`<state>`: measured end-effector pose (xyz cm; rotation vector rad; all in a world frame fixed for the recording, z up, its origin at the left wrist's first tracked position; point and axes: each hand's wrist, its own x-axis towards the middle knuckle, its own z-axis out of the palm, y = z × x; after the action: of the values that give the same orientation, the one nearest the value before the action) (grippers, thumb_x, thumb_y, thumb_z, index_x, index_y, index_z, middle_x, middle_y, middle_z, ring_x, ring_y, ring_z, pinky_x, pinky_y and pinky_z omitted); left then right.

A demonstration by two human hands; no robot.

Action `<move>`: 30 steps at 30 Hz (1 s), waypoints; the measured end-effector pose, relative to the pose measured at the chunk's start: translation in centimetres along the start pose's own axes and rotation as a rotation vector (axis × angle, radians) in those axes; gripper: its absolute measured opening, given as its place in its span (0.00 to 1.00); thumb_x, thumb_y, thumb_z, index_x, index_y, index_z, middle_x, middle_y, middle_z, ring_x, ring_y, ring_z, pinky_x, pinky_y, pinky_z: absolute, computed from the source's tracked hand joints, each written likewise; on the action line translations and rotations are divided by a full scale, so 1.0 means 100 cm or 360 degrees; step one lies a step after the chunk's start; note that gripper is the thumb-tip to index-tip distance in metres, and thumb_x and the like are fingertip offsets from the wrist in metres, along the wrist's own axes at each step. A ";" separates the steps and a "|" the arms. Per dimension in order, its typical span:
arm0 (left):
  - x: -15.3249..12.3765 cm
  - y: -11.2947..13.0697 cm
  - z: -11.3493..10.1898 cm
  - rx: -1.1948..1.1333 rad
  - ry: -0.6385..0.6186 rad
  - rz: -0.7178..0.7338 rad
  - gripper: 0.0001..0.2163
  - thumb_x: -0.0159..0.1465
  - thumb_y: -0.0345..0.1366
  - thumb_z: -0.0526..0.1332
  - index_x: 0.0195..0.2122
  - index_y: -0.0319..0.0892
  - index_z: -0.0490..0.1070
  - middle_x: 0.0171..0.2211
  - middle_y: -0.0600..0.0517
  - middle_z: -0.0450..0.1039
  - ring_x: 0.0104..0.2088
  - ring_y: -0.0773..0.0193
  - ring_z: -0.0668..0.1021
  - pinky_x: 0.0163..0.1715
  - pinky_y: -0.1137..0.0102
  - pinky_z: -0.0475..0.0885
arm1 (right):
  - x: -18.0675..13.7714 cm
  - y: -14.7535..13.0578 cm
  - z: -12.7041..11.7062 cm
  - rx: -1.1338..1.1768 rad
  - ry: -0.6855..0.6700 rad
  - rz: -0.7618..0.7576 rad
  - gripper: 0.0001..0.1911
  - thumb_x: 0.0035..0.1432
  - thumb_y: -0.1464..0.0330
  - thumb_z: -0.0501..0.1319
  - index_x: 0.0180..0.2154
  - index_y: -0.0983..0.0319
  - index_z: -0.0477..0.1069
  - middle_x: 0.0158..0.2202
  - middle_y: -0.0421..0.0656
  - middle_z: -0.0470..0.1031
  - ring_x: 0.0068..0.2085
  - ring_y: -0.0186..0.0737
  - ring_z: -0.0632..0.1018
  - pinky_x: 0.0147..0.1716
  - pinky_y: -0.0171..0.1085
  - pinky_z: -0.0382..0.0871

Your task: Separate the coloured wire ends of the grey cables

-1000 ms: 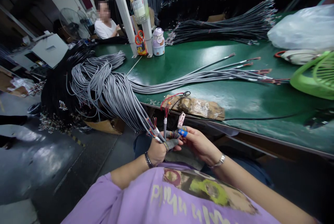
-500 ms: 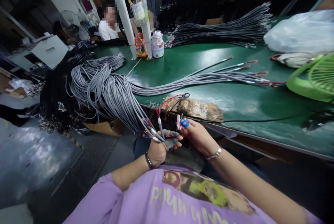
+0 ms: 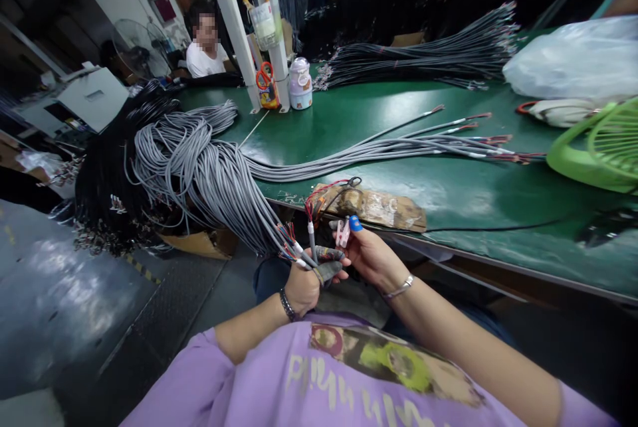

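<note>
The left hand (image 3: 303, 289) is closed around the ends of several grey cables (image 3: 312, 239), one of them pointing upright, with coloured wires fanning out beyond white bands; grey wraps cover two of its digits. The right hand (image 3: 366, 256), just beside it, has its digits pinched on a small pink clip (image 3: 341, 234); a blue cover (image 3: 355, 224) sits on one digit. Whether the clip touches any wire cannot be determined. Both hands are at the near edge of the green surface (image 3: 389, 105). A large grey cable bundle (image 3: 199, 161) is draped over that edge to the left. A tape-wrapped block (image 3: 379, 206) lies along the edge, just beyond the clip.
</note>
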<state>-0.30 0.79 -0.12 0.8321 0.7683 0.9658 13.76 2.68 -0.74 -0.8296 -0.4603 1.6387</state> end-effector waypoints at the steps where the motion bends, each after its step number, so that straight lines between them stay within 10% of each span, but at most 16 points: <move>1: 0.000 0.000 -0.001 0.0000 -0.0006 0.0001 0.15 0.46 0.38 0.73 0.31 0.36 0.75 0.29 0.47 0.79 0.22 0.67 0.77 0.22 0.75 0.68 | 0.000 0.001 0.000 0.0001 0.0007 0.0012 0.21 0.54 0.50 0.62 0.29 0.62 0.71 0.24 0.40 0.73 0.19 0.32 0.68 0.19 0.34 0.63; 10: -0.007 -0.003 -0.012 0.0095 -0.0028 -0.0083 0.15 0.48 0.39 0.73 0.33 0.36 0.78 0.31 0.45 0.79 0.28 0.64 0.79 0.28 0.73 0.71 | -0.013 0.002 -0.025 0.0023 0.0071 0.0188 0.21 0.54 0.48 0.61 0.28 0.61 0.73 0.29 0.43 0.76 0.27 0.34 0.75 0.29 0.34 0.71; 18: -0.007 -0.011 -0.012 0.0400 -0.0092 -0.0053 0.19 0.51 0.47 0.70 0.37 0.38 0.79 0.34 0.46 0.79 0.35 0.63 0.78 0.38 0.70 0.70 | -0.042 -0.004 -0.048 -0.0716 0.0259 -0.0081 0.22 0.43 0.52 0.70 0.35 0.61 0.76 0.32 0.44 0.78 0.28 0.34 0.73 0.28 0.33 0.69; 30: -0.019 -0.032 -0.015 0.1045 -0.0554 0.0101 0.11 0.50 0.34 0.69 0.35 0.40 0.78 0.31 0.50 0.77 0.35 0.59 0.77 0.39 0.69 0.71 | -0.094 -0.019 -0.029 -0.1469 -0.0174 -0.0564 0.16 0.48 0.52 0.67 0.34 0.55 0.80 0.38 0.47 0.79 0.39 0.49 0.78 0.39 0.42 0.74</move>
<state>-1.08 -1.63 -3.26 1.5568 0.7620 0.5901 17.72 -6.30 1.16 -1.2300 -1.4133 1.1030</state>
